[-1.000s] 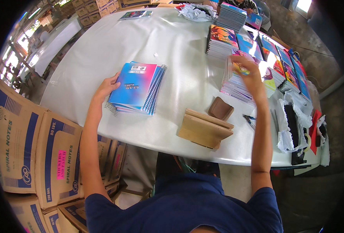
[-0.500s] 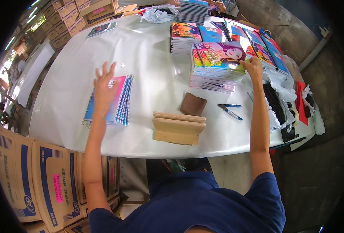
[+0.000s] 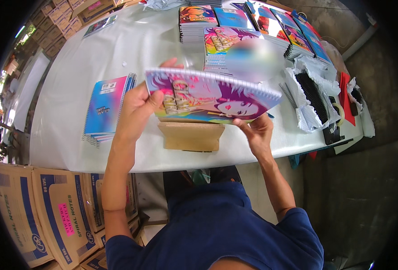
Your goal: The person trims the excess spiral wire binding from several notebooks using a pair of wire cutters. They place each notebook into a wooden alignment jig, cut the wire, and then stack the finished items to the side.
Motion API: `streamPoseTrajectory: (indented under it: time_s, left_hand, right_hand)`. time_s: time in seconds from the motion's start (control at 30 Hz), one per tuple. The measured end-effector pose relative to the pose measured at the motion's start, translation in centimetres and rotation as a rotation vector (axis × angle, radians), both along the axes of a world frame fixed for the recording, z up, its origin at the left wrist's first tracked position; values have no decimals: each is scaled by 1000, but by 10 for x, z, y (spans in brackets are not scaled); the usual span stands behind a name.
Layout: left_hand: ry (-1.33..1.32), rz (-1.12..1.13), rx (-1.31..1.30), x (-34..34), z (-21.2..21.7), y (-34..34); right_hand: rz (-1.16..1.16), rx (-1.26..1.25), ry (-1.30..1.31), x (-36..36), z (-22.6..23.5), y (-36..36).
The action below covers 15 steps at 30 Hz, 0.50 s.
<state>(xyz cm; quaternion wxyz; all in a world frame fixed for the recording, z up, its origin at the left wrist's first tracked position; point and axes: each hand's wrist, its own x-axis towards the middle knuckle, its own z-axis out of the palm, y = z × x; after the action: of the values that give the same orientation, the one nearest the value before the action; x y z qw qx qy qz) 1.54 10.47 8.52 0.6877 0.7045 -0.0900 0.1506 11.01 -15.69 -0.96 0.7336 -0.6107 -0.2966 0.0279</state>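
Note:
A colourful spiral notebook (image 3: pixel 210 95) is held up over the table, tilted, its wire binding along the upper edge. My left hand (image 3: pixel 138 105) grips its left end with the thumb on the cover. At the lower right corner, my right hand (image 3: pixel 255 132) pinches it between thumb and fingers. Beneath it stands a folded brown cardboard piece (image 3: pixel 191 136), partly covered by the notebook. Left of my left hand lies a small stack of blue and pink spiral notebooks (image 3: pixel 102 105). Behind the held notebook is a taller notebook stack (image 3: pixel 214 42), partly blurred.
More notebook stacks (image 3: pixel 198 31) line the far side of the white table (image 3: pixel 64 121). Crumpled paper wrapping with black spiral coils (image 3: pixel 313 96) lies at the right, beside a tape roll (image 3: pixel 338 112). Cardboard boxes (image 3: pixel 57 216) stand below the table's left edge.
My right hand has brought a notebook from the tall stack toward me. My left hand has left the small stack at the left and now grips the notebook too.

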Motion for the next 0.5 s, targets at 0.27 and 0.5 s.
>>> streamPoseTrajectory:
  time_s: [0.27,0.5]
  left_hand:
    - [-103,161,10,-12,-106,12]
    - [-14,443,-112,-29,-166,-1]
  right_hand:
    - [-7,-615,-333,0,-48,-10]
    - [-63,-649,-438,91,-25,-26]
